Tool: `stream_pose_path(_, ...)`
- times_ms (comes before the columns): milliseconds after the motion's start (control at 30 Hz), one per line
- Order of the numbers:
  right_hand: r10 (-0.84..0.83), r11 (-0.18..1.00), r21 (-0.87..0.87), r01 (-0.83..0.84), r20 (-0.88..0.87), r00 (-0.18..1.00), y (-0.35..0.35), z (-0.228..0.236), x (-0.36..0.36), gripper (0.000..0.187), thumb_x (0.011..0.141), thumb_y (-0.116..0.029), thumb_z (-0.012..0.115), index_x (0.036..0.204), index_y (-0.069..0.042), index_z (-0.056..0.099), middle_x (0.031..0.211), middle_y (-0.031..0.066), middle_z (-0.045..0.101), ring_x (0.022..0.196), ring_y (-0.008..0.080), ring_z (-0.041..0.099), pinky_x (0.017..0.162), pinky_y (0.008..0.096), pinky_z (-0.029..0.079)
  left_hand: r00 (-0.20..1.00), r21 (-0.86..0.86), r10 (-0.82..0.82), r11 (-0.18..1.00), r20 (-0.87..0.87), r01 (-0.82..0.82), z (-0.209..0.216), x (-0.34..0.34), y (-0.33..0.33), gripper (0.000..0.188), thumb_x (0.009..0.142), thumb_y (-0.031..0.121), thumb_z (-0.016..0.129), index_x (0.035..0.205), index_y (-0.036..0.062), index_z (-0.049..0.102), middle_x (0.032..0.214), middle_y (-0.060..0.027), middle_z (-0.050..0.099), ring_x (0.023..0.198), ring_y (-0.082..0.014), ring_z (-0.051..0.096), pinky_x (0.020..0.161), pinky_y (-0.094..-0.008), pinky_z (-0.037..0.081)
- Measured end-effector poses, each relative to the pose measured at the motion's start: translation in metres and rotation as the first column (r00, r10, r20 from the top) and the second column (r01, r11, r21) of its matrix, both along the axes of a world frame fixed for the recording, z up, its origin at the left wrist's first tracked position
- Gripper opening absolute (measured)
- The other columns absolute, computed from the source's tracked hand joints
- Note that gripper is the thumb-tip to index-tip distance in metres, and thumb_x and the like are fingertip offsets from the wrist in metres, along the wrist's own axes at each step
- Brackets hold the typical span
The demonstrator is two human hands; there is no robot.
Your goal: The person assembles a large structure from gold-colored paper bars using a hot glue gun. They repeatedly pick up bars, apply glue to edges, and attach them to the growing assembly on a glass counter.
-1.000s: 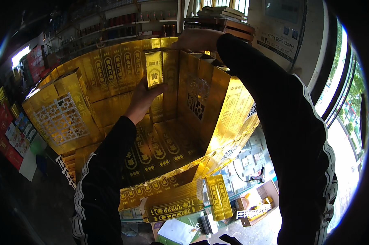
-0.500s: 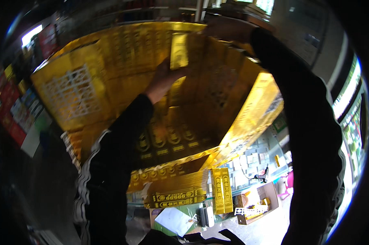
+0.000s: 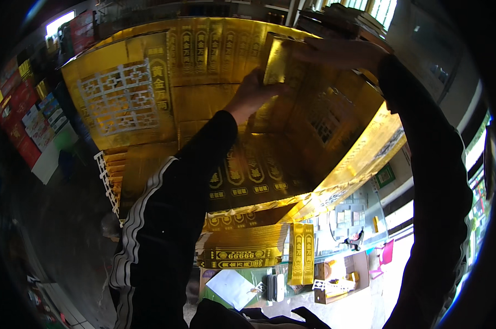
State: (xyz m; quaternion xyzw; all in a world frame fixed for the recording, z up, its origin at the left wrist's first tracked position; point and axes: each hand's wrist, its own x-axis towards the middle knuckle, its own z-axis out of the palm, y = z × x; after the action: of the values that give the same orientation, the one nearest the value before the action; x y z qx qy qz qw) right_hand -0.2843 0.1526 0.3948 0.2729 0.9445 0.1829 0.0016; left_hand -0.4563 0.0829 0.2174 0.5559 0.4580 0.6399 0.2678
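A large gold cardboard box-like structure [image 3: 198, 101] fills the middle, its inner walls and floor printed with dark patterns. My left hand [image 3: 254, 97] reaches inside and grips the edge of a narrow gold cardboard strip [image 3: 275, 68] standing upright near the far right inner corner. At the strip's top, by the structure's far rim, lies my right hand [image 3: 338, 53], its fingers stretched out toward the left and dimly lit. White lattice panels show on the left wall [image 3: 116, 96] and, in shadow, on the right wall.
Below the structure lie stacked gold cardboard pieces [image 3: 242, 241] and two upright gold strips [image 3: 301, 252]. A small open carton [image 3: 360, 277] with bits inside stands right of them. A glass-topped counter [image 3: 341, 219], a white sheet [image 3: 231, 289] and a pink chair [image 3: 387, 253] are near.
My left hand has moved right along the far wall with the gold strip, now close to my right hand. The view has shifted slightly, showing more of the left lattice panel.
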Motion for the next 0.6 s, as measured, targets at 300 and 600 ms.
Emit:
stream_pose_path(300,0.098,0.989,-0.124,-0.083,0.124,0.987,-0.036,0.012,0.003,0.076,0.092,-0.068,0.033,0.149,-0.018,0.028,0.147,0.0101,0.041,0.135,0.0295,0.038,0.113,0.0421,0.026,1.0,-0.002,0.008,1.0,-0.027,-0.008,-0.002,-0.001,0.001,0.046,0.085,0.025,0.072,0.116,0.0009,0.05,0.103,-0.0077,0.06,0.097,-0.0158,0.059,0.085,-0.0318,0.048)
stream_pose_path(600,0.225,0.96,-0.171,-0.221,0.006,0.974,-0.025,0.002,0.0,0.09,0.083,-0.078,0.04,0.146,-0.015,0.034,0.135,0.0159,0.052,0.126,0.0319,0.048,0.104,0.0429,0.038,0.999,-0.074,-0.013,0.997,-0.043,0.009,-0.005,0.003,-0.009,0.047,0.086,0.026,0.071,0.121,0.001,0.053,0.109,-0.0081,0.062,0.101,-0.0166,0.06,0.089,-0.0326,0.047)
